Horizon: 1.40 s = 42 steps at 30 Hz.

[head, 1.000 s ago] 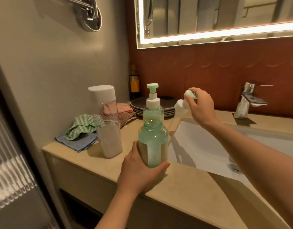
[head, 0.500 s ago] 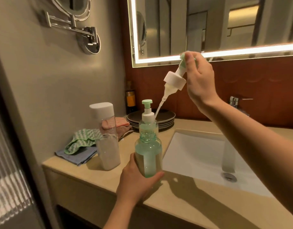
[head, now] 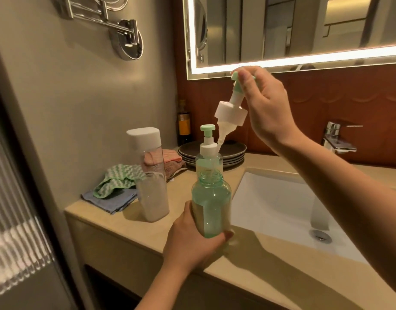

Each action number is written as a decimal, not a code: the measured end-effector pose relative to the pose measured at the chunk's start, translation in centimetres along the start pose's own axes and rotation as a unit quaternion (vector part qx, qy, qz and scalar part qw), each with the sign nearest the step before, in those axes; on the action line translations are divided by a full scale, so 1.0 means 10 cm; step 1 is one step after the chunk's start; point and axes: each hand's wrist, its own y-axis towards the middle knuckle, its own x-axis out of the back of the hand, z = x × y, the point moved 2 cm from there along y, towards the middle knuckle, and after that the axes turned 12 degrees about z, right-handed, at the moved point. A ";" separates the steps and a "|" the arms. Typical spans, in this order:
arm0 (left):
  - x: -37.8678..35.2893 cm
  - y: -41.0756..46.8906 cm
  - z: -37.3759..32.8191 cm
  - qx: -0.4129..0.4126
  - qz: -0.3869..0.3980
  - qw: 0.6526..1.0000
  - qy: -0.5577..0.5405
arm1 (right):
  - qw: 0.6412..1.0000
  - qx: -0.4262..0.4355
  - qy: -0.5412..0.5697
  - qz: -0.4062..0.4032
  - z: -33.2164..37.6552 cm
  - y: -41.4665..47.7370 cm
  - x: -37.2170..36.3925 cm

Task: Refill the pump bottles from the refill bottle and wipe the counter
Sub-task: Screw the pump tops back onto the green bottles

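We noted the left grip (head: 190,245) clamped round the lower body of the open green bottle (head: 211,206), low centre of frame, at the counter (head: 130,229) edge; we judged this steadied it for filling. The right grip (head: 266,106) pinched the removed pump (head: 231,113) at upper centre, tube slanting toward that mouth, probably so drips fell inside. The capped refill bottle (head: 151,175) stood untouched, left of both grips.

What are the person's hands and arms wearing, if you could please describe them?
Both are bare: the left hand and right hand have no gloves, and no ring, watch or bracelet shows on either. The left forearm and right forearm are uncovered to the frame edge; no sleeve is in view.
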 end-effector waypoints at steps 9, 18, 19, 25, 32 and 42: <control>0.03 -0.03 -0.07 -0.021 0.029 0.998 0.053 | 0.989 -0.013 0.033 0.146 -0.13 -0.42 -0.34; 0.03 -0.04 -0.05 -0.022 0.009 0.998 0.058 | 0.978 -0.003 0.127 0.166 -0.18 -0.51 -0.29; 0.03 -0.05 -0.05 -0.025 0.009 0.998 0.058 | 0.979 -0.005 0.117 0.168 -0.19 -0.50 -0.28; 0.02 -0.05 -0.06 -0.024 0.006 0.998 0.059 | 0.973 -0.029 0.082 0.214 -0.21 -0.51 -0.34; 0.04 -0.07 -0.10 -0.017 0.008 0.997 0.069 | 0.954 -0.054 0.140 0.259 -0.24 -0.59 -0.30; 0.03 -0.07 -0.09 -0.028 0.004 0.997 0.068 | 0.888 -0.139 0.209 0.386 -0.39 -0.59 -0.19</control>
